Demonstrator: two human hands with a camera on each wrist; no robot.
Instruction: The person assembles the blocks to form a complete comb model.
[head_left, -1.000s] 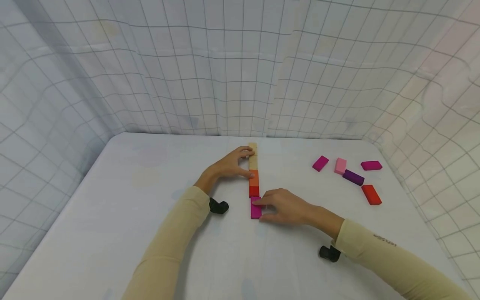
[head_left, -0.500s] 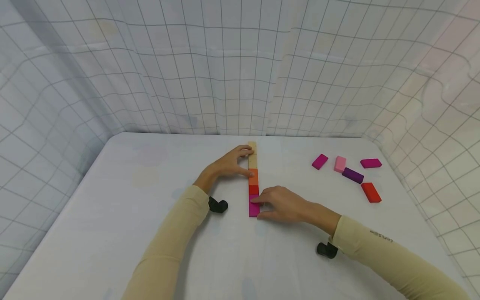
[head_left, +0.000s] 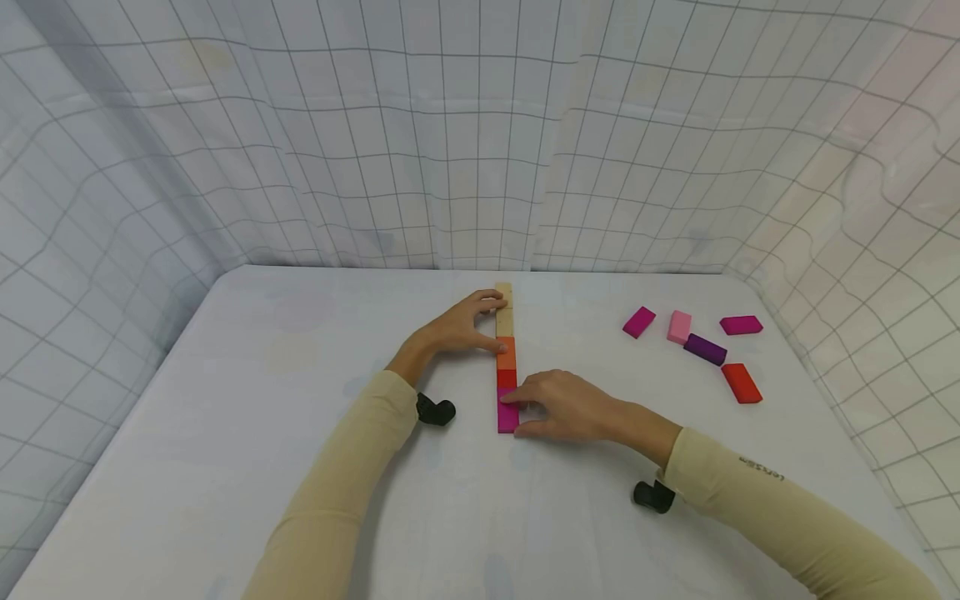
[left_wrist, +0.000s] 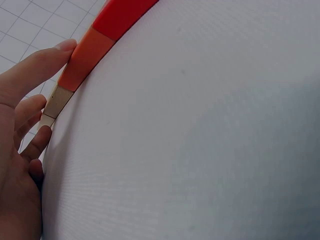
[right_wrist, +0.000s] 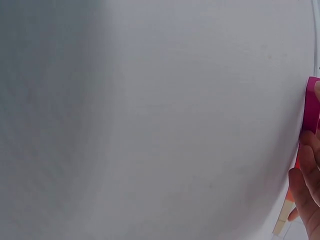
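A straight row of blocks runs away from the person in the head view: a magenta block (head_left: 507, 422) nearest, then a red block (head_left: 506, 379), an orange block (head_left: 506, 360) and pale wooden blocks (head_left: 504, 323) at the far end. My left hand (head_left: 457, 327) rests along the row's left side, its thumb on the orange block and its fingertips at the pale wood, as the left wrist view also shows. From the right, my right hand (head_left: 564, 406) holds the magenta block between thumb and fingers. The magenta block's far end sits against the red one.
Loose blocks lie at the back right: a magenta one (head_left: 639, 322), a pink one (head_left: 678, 327), a purple one (head_left: 705, 349), another magenta one (head_left: 741, 325) and a red one (head_left: 742, 383). Grid-patterned curtains (head_left: 480, 150) enclose the white table (head_left: 300, 400).
My right hand has moved the magenta block slightly away from the person and left, bringing it into line with the red block. My left hand has stayed in place on the row.
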